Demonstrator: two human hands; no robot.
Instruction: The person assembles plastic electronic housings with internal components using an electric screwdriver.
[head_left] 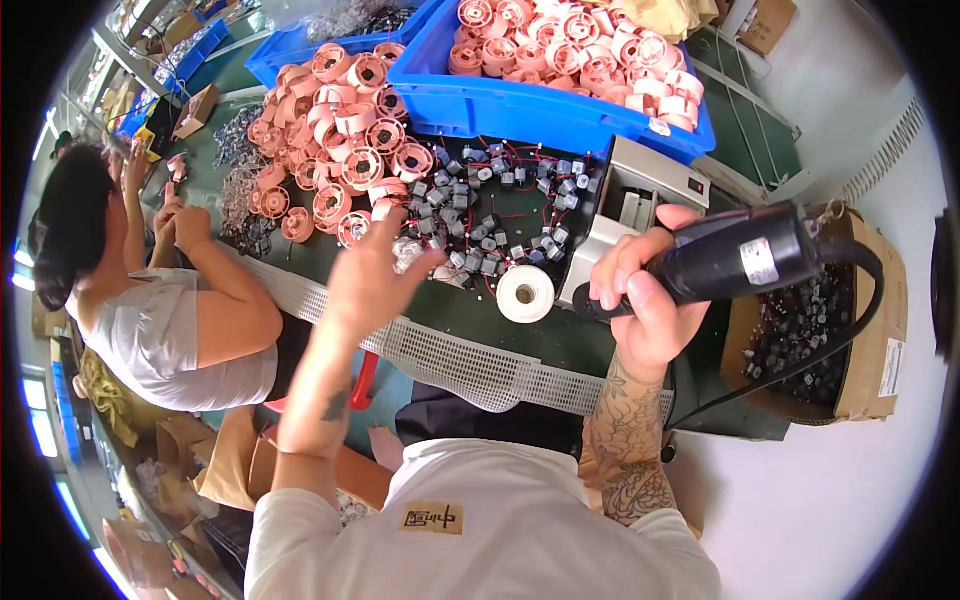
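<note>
My right hand (650, 305) is wrapped round a black electric screwdriver (745, 258), its cable curving down on the right. The tool lies nearly level, its tip end pointing left over the front of a grey boxy device (632, 160). My left hand (372, 275) reaches to the near edge of a heap of round pink plastic housings (330, 125), fingers stretched and thumb apart. Its fingertips overlap a pink housing (355, 228); whether they touch it I cannot tell. Right of that hand lie many small grey motors (455, 205) with red wires. A white ring-shaped roll (525, 295) sits in front of them.
A blue bin (520, 110) full of pink housings stands at the back. At the right is a cardboard box (885, 345) of dark small parts. White mesh (450, 362) runs along the table's front edge. A co-worker (190, 320) sits at the left, handling a pink part.
</note>
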